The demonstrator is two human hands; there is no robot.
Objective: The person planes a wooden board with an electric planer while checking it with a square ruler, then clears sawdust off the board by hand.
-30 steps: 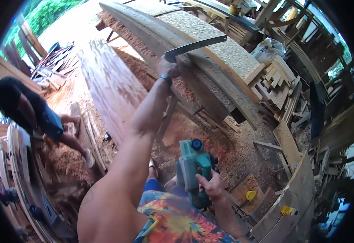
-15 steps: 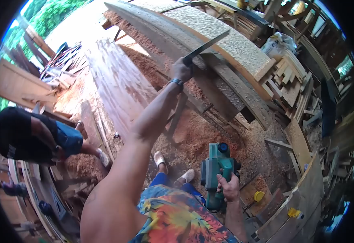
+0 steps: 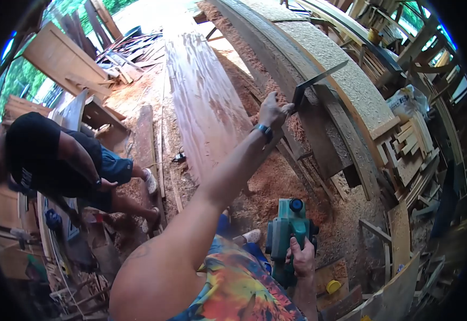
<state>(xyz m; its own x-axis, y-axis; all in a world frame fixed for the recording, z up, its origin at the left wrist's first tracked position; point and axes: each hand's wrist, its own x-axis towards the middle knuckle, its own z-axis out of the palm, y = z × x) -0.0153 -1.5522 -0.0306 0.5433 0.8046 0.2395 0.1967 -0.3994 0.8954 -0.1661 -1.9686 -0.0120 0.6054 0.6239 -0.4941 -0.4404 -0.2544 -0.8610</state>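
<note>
My left hand [image 3: 274, 113], a watch on its wrist, reaches forward with its fingers closed on the dark stock of a carpenter's square [image 3: 324, 73]. The square's long blade points away to the right, above a thick wooden beam [image 3: 322, 128]; whether it touches the wood I cannot tell. Low in front of my body, my right hand [image 3: 302, 257] is wrapped round the handle of a green electric planer [image 3: 284, 230]. The planer hangs over the shavings, apart from the beam.
A wide board [image 3: 204, 107] lies left of the beam. Wood shavings [image 3: 276, 195] cover the ground. Another person [image 3: 57, 155] in a black shirt stands bent at the left. Stacked offcuts [image 3: 412, 139] and a leaning panel [image 3: 391, 299] are on the right.
The view has shifted left, so most things sit further right. The square has turned, and its bent corner now shows. The other person's legs have changed position. The planer stays in my right hand.
</note>
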